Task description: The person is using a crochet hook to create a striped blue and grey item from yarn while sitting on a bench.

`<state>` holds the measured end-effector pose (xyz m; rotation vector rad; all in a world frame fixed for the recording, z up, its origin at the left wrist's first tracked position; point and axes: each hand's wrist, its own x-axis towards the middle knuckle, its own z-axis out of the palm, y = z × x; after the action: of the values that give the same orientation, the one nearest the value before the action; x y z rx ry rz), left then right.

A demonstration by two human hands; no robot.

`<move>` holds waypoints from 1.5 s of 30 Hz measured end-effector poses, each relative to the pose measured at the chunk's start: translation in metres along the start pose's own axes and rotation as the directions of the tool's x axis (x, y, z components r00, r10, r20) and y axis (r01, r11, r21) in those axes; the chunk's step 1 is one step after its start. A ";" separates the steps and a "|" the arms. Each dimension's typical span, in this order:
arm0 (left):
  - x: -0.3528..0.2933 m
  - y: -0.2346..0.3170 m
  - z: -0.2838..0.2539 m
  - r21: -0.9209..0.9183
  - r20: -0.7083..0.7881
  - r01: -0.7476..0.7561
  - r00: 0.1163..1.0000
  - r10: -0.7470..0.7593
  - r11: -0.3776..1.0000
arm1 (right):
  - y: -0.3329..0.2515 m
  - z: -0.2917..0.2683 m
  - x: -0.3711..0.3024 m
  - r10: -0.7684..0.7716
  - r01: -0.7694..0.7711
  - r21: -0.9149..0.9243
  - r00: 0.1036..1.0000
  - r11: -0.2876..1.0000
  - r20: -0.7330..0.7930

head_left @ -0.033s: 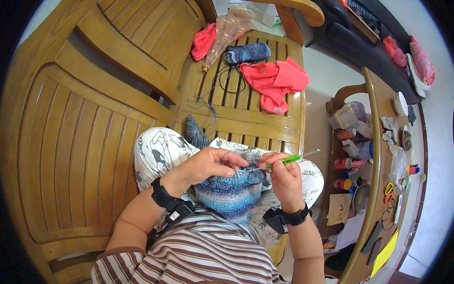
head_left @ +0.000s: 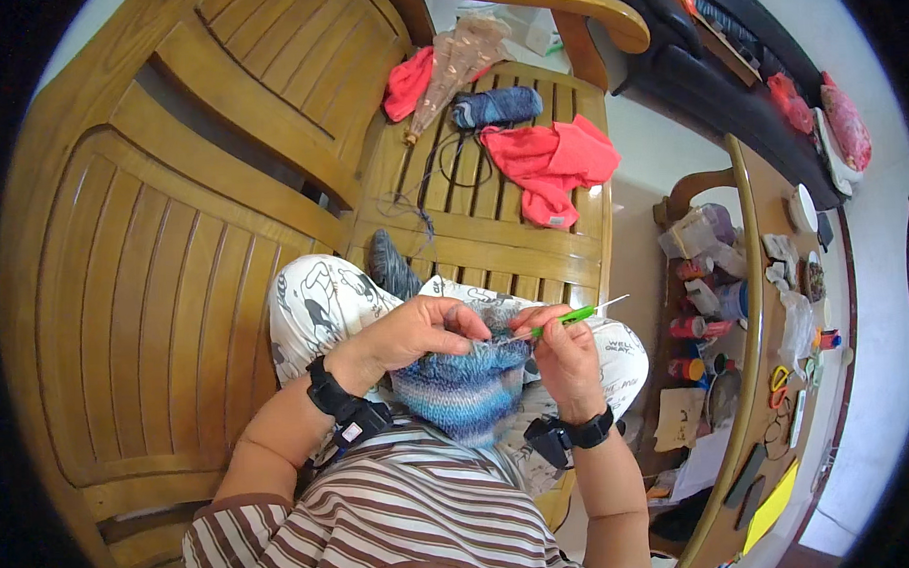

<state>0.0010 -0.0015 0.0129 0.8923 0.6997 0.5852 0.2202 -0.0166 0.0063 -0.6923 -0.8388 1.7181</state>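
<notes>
In my lap lies a knitted piece (head_left: 460, 394) in blue, white and grey bands. My left hand (head_left: 411, 336) is closed on its upper edge, thumb and fingers pinching the fabric. Between the thumb and fingers of my right hand (head_left: 569, 365) is a crochet hook (head_left: 578, 315) with a green grip. One thin metal end of the hook meets the knitting's edge; the other sticks out to the right. Exactly which stitch the tip is in is too small to make out.
On the wooden bench (head_left: 473, 248) ahead lie a blue yarn ball (head_left: 496, 105), loose dark yarn, a red cloth (head_left: 560, 165) and a folded brown umbrella (head_left: 457, 69). A wooden table (head_left: 823, 241) with scissors (head_left: 778, 385) and a crowded lower shelf stands at right.
The crochet hook has shifted slightly left, its free end now tilted up a little more. My right hand has moved slightly with it; my left hand stays nearly still.
</notes>
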 end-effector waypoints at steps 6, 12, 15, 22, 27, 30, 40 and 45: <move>0.014 -0.024 -0.001 -0.296 0.004 -0.096 0.995 0.102 0.950 | 0.014 0.005 0.001 -0.220 0.238 -0.418 0.971 0.877 0.091; 0.006 -0.010 -0.023 0.103 0.049 -0.006 0.999 0.001 0.995 | 0.015 0.006 -0.001 -0.230 0.239 -0.447 0.970 0.862 0.076; 0.008 -0.011 -0.027 -0.225 0.044 -0.154 0.985 0.168 0.962 | 0.016 -0.004 0.000 -0.229 0.239 -0.417 0.970 0.877 0.075; 0.015 -0.009 0.007 -0.425 -0.047 -0.264 0.962 0.270 0.866 | 0.016 0.012 -0.004 -0.244 0.216 -0.318 0.968 0.923 -0.051; 0.016 -0.017 0.015 0.270 -0.169 -0.252 0.938 0.303 0.929 | 0.006 0.024 -0.003 -0.456 0.483 -0.843 0.821 0.236 0.343; 0.017 -0.016 0.017 0.074 -0.216 -0.190 0.955 0.201 0.979 | 0.009 0.023 0.000 -0.379 0.497 -0.858 0.775 -0.125 0.505; 0.019 -0.010 -0.004 -0.255 0.100 -0.036 0.993 0.063 0.966 | -0.007 0.004 -0.002 -0.429 0.508 -0.661 0.853 0.553 0.297; 0.013 -0.002 -0.006 -0.233 0.201 -0.001 0.978 0.049 0.972 | -0.014 -0.004 -0.009 -0.280 0.354 -0.428 0.933 0.832 0.228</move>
<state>0.0048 0.0095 0.0045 0.7314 0.4229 0.5743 0.2340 -0.0221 0.0152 -0.6868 -1.4227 1.2847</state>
